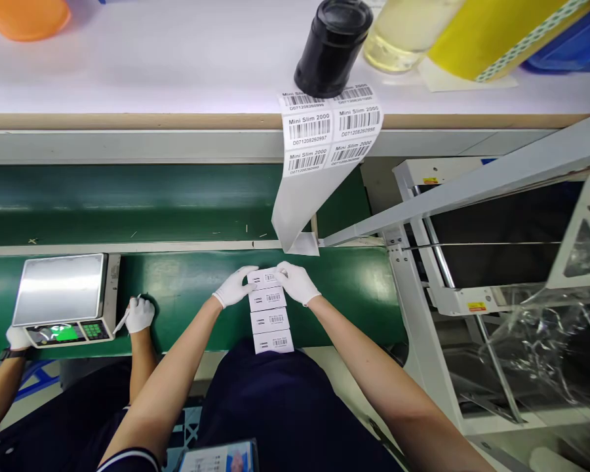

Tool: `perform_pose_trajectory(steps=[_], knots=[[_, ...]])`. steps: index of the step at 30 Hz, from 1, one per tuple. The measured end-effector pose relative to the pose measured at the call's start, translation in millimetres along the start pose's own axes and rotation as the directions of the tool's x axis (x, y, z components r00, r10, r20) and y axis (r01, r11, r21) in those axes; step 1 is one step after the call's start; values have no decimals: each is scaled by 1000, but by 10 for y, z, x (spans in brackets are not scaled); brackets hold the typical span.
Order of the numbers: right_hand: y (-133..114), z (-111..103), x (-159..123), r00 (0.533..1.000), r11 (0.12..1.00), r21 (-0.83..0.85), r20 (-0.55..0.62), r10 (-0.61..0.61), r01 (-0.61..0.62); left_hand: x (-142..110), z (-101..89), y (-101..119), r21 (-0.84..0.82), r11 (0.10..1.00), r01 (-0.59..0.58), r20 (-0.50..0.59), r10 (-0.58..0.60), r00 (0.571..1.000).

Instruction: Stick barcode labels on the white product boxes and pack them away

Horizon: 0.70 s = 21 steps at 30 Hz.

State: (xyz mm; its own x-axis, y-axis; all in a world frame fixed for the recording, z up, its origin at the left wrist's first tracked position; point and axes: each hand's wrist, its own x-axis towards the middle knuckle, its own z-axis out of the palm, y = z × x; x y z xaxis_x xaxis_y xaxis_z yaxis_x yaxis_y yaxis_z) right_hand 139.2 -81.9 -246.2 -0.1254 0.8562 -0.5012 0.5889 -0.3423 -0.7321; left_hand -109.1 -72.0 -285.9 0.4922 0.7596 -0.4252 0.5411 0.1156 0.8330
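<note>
Several small white boxes (270, 320) with printed barcode labels lie in a column on the green work surface (191, 275), running toward my body. My left hand (235, 287), in a white glove, closes on the left edge of the farthest box (258, 279). My right hand (296, 283), gloved too, grips that box at its right end, fingertips over the label there. Just beyond my hands, a strip of barcode labels (309, 134) marked "Mini Slim 2000" hangs from the shelf and curls at its lower end.
A black cylinder (330, 52) sits on the strip's far end on the white shelf (177, 65). Left of me, a co-worker's gloved hand (140, 314) holds a pen-like object beside a weighing scale (61, 288). A grey metal frame (423, 367) stands to the right.
</note>
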Motion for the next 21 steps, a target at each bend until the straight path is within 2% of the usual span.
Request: perform_pose_trajectory(steps=[7, 17, 21], knots=[[61, 41, 64, 999, 996, -79, -6, -47, 46, -2, -5, 34, 12, 1000, 5, 4, -5, 1000], [52, 49, 61, 1000, 990, -135, 4, -29, 29, -8, -15, 74, 42, 999, 24, 12, -24, 1000], [15, 111, 70, 1000, 976, -217, -8, -22, 20, 0, -12, 53, 49, 999, 4, 14, -5, 1000]])
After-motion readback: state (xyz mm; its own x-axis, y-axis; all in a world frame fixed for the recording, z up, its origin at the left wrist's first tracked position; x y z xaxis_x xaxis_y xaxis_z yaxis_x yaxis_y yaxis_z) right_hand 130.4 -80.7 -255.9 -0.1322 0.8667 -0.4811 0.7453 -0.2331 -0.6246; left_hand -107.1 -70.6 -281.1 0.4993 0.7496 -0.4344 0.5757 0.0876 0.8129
